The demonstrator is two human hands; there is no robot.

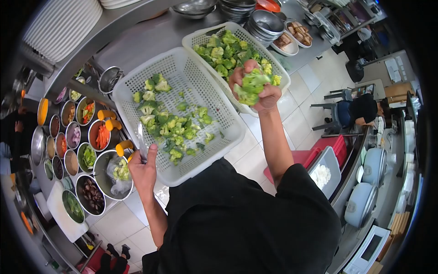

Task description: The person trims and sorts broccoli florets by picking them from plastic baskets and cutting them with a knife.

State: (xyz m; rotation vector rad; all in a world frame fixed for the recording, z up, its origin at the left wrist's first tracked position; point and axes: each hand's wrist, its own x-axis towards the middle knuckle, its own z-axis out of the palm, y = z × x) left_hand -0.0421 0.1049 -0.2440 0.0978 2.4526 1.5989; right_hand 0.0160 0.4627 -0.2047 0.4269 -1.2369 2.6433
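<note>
My left hand is closed around the handle of a knife, whose blade points up along the left rim of a white perforated basket. Cut broccoli pieces lie scattered in that basket. Over the right end of a second white basket, my right hand grips a green broccoli piece. This second basket, beyond the first, holds many larger broccoli florets.
Metal containers of cut vegetables and a white cutting board stand at left. Stacked metal bowls and white dishes are behind the baskets. A red bin is at right. Other people are visible further off.
</note>
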